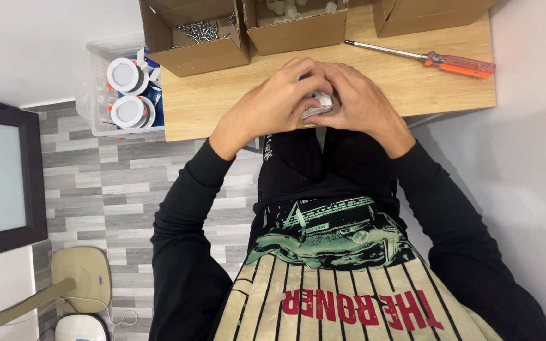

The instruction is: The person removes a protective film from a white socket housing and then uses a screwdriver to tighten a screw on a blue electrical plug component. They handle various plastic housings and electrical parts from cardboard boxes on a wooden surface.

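Observation:
My left hand (pixel 272 101) and my right hand (pixel 361 101) are pressed together over the near edge of a wooden table (pixel 222 95). Both close around a small white part (pixel 319 104), of which only a sliver shows between the fingers. Most of the part is hidden, so its shape is unclear.
At the table's far edge stand three open cardboard boxes: one with screws (pixel 198 33), one with white parts (pixel 295 22), one cut off by the frame (pixel 421 14). A screwdriver with an orange handle (pixel 434 60) lies at the right. A clear bin with round white lamps (pixel 124 91) sits left of the table.

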